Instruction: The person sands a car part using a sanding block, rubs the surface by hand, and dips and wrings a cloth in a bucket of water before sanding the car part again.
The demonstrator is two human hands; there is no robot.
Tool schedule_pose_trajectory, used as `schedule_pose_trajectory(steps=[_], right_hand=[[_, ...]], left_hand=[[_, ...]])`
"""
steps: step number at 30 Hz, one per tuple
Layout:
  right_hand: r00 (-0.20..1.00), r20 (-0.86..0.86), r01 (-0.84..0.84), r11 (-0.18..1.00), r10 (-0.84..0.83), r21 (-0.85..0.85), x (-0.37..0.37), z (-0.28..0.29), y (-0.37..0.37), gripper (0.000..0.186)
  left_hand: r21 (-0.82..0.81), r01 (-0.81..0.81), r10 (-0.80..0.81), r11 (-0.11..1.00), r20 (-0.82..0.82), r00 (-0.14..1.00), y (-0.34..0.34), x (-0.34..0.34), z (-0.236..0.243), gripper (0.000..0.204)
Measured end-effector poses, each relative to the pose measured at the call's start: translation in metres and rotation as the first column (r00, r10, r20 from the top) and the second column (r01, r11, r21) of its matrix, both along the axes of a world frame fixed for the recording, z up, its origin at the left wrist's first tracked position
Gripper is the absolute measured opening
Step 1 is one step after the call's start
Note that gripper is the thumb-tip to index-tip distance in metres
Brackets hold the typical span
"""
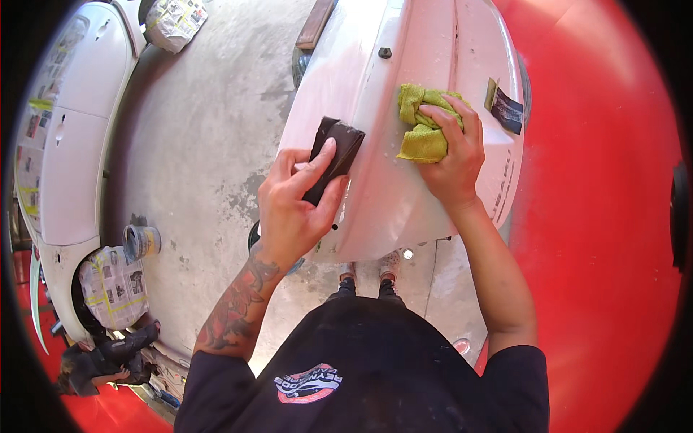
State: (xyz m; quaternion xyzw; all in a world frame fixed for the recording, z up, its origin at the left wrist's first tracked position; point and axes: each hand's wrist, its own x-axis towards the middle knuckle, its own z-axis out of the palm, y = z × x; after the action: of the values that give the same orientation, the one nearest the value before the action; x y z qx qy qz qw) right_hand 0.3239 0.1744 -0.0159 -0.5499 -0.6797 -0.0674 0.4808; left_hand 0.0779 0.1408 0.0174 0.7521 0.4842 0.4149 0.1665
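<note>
A white car body panel (393, 202) lies in front of me, raised above the floor, with dark lettering along its right side. My left hand (296, 198) grips a dark rectangular pad, apparently sandpaper (336, 141), over the panel's left part. My right hand (455, 159) is closed around a crumpled yellow-green cloth (422, 144) resting on the panel, right of the pad. A curved dark sheet (507, 112) lies near the panel's right edge. A small black fitting (385, 53) sits higher up on the panel.
A white car (76, 166) stands at left, its windows and wheels covered with taped paper. A bucket (142, 242) is on the concrete floor (195, 130) beside it. Another person in dark clothing (108, 361) is low at bottom left. A red surface (592, 216) fills the right side.
</note>
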Motion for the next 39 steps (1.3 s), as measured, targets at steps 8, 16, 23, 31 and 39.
schedule_pose_trajectory(steps=[8,16,23,31,39], right_hand=[[0.999,-0.039,-0.018,0.999,0.019,0.028,-0.012,0.006,0.004,0.048],[0.999,-0.027,0.035,0.999,-0.036,-0.03,-0.002,0.004,-0.002,0.048],[0.995,-0.099,-0.018,0.999,0.02,0.027,-0.007,0.002,0.0,0.047],[0.996,-0.084,-0.005,1.0,0.006,0.019,-0.01,0.003,0.0,0.045],[0.998,-0.052,0.039,0.999,-0.039,-0.007,0.003,-0.003,-0.004,0.046]], left_hand=[[-0.253,-0.181,0.186,0.951,-0.003,0.983,0.149,0.051,0.037,0.045],[-0.165,-0.199,0.19,0.966,-0.071,0.979,0.1,0.043,0.018,0.042],[-0.331,-0.183,0.185,0.926,-0.026,0.982,0.197,0.074,0.043,0.04],[-0.181,-0.149,0.139,0.972,-0.068,0.988,0.169,0.065,0.041,0.042],[-0.116,-0.14,0.132,0.983,-0.069,0.989,0.145,0.065,0.018,0.041]])
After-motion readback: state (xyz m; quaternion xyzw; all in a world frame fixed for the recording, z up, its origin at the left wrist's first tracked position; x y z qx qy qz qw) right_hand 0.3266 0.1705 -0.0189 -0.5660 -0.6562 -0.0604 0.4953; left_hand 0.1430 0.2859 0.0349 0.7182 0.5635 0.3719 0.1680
